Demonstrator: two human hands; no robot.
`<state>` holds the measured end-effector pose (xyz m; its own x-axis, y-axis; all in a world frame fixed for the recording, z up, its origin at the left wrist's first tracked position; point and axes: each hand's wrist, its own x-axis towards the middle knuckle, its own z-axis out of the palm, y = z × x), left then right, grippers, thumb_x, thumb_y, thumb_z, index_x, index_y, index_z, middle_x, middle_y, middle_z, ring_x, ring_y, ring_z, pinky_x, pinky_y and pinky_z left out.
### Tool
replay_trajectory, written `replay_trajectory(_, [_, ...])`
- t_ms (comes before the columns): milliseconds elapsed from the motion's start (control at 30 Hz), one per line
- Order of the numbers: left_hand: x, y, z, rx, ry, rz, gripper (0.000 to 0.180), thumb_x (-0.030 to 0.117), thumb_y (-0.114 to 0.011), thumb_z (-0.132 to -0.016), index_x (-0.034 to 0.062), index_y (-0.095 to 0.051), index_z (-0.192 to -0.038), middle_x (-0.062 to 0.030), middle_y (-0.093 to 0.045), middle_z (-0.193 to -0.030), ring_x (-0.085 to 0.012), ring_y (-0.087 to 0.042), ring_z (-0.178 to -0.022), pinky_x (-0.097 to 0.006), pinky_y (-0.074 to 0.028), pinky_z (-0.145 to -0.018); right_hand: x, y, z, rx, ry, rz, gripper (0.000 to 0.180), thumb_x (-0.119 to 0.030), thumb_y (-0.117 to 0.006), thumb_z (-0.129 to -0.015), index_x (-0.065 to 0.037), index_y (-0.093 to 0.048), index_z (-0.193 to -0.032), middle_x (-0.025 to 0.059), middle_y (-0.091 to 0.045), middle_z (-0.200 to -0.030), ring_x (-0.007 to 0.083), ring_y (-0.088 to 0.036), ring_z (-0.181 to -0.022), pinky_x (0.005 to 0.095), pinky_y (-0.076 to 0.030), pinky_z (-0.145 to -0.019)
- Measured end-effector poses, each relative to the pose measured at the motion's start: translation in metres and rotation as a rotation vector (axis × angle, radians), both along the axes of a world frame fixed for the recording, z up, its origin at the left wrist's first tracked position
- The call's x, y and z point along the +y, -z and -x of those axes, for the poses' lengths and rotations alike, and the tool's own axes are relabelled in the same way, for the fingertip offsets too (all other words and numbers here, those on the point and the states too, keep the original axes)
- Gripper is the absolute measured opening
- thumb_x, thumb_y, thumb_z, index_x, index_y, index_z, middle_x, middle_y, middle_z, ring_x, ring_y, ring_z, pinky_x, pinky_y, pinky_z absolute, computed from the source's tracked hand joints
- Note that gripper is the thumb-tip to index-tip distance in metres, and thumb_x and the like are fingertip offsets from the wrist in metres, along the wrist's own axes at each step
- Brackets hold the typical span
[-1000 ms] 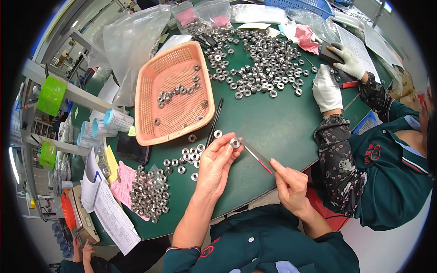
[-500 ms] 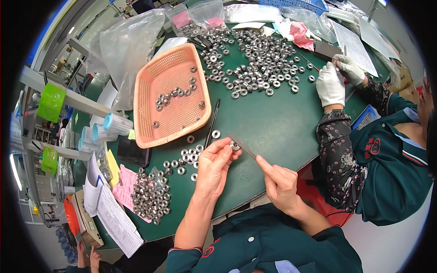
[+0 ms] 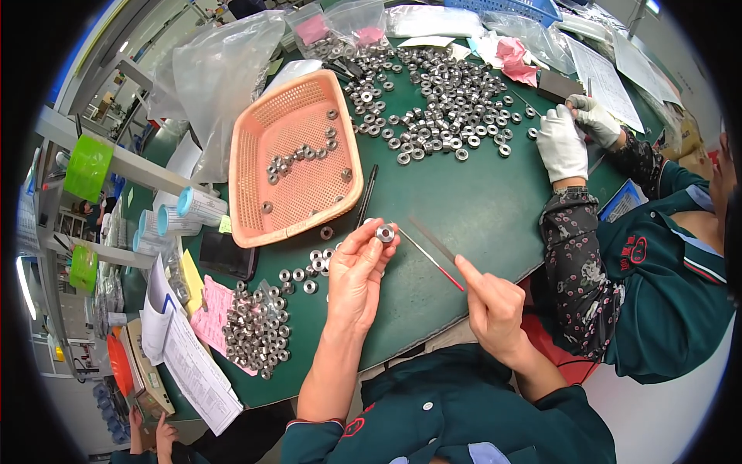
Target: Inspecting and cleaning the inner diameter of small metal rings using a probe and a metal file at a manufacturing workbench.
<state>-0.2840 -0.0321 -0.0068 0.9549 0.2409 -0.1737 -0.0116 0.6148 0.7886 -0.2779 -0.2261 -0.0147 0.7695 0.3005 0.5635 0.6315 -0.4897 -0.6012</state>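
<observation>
A small silver metal ring [image 3: 385, 233] with a center hole is pinched in the fingertips of my left hand [image 3: 357, 280], its face turned up. My right hand [image 3: 492, 311] grips a thin, flat grey file [image 3: 434, 241], index finger stretched along it. The file's tip is apart from the ring, to its right. Between the two hands, a slim rod with a red handle [image 3: 442, 271] appears to lie on the green table [image 3: 495, 224]. Several loose rings [image 3: 315, 264] sit just left of my left hand, partly hidden by it.
An orange basket [image 3: 243, 185] holds several rings. A large ring pile [image 3: 444, 100] covers the far table; another heap [image 3: 259, 332] sits near left beside papers [image 3: 193, 379]. At right, a co-worker's white-gloved hands [image 3: 563, 147] work close by. A black pen-like rod [image 3: 369, 195] lies beside the basket.
The file has drawn away from the ring, to the right with my right hand. My left hand has raised and turned the ring face up. The red-handled rod has come into view.
</observation>
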Motion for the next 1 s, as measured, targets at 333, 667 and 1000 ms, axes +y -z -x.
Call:
replay_trajectory(333, [-0.002,0.001,0.0,-0.008,0.004,-0.017,0.025,0.001,-0.054,-0.085,0.001,-0.055,-0.11,-0.0129,-0.059,-0.106,-0.0166,-0.058,-0.094,-0.025,-0.047,-0.083,0.004,0.004,0.012,0.031,-0.092,-0.01,0.046,0.009,-0.056,-0.063,-0.005,-0.062,-0.107,0.0068,-0.034,-0.049,0.0214,-0.039,-0.038,0.0316,-0.035,-0.039])
replay_trajectory(667, [-0.002,0.0,0.0,0.008,0.032,-0.111,0.028,0.003,-0.056,-0.084,0.0,-0.055,-0.111,-0.0145,-0.058,-0.107,-0.0174,-0.057,-0.094,-0.026,-0.046,-0.083,0.003,0.004,0.01,0.074,-0.089,-0.044,0.044,0.008,-0.058,-0.064,-0.006,-0.063,-0.105,0.0065,-0.036,-0.049,0.0212,-0.041,-0.039,0.032,-0.035,-0.04])
replay_trajectory(1000, [0.005,0.005,0.0,0.05,0.128,0.092,0.028,0.015,-0.052,-0.088,-0.0041,-0.052,-0.109,-0.0123,-0.06,-0.092,-0.0151,-0.058,-0.082,-0.025,-0.049,-0.075,-0.008,0.004,-0.001,-0.062,0.027,0.016,0.045,0.007,-0.06,-0.062,-0.007,-0.064,-0.104,0.0064,-0.033,-0.05,0.0218,-0.038,-0.039,0.0325,-0.032,-0.04])
